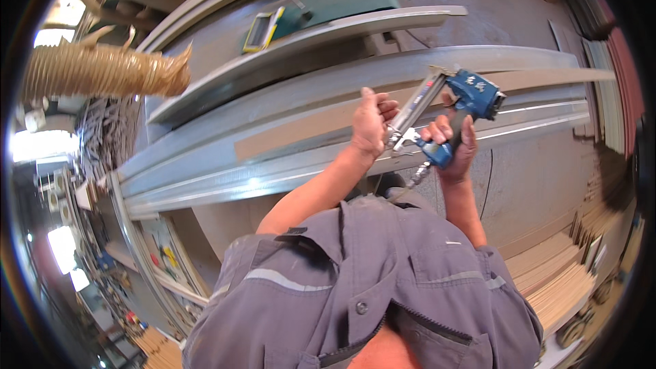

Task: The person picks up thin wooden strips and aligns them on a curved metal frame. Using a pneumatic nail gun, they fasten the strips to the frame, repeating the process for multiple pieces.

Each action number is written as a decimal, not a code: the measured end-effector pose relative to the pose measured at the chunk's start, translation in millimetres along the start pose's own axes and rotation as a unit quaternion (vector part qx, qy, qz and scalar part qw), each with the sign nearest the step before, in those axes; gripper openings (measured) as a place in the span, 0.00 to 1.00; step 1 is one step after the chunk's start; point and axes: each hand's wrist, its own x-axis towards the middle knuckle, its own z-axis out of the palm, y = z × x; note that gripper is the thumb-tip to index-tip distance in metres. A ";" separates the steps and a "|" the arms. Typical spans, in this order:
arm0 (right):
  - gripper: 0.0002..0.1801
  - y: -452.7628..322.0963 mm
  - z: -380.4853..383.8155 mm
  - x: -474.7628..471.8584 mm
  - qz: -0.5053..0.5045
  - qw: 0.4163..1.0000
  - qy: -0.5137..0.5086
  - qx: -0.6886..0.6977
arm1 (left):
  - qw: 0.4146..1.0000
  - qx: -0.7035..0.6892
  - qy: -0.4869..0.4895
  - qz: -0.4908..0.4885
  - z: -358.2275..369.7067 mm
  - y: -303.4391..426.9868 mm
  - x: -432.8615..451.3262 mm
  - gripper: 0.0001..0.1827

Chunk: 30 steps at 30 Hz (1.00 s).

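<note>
My right hand (464, 146) is wrapped around the handle of a blue pneumatic nailer (474, 93), raised over the metal bench (189, 174). The nailer's long silver magazine (417, 100) slants down toward my left hand, and an air hose fitting (420, 173) hangs from its handle end. Beside the magazine's lower end is my left hand (371, 120), thumb up and fingers partly curled; whether it touches or pinches anything there is hidden. Below both hands a long thin wooden strip (292, 138) lies along the bench, passing behind the nailer and out past the right end.
A ribbed dust hose (107, 69) juts in at upper left. Beyond the bench are a metal fence rail (318, 43) and a dark green machine housing (343, 0). Stacked wooden strips (553, 277) stand at lower right, with panels (610, 92) at the far right.
</note>
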 end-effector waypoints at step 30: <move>0.35 101.2 57.1 -26.1 0.281 0.849 0.083 -0.439 | 0.439 0.762 -0.087 0.469 -343.9 170.7 -61.0 0.25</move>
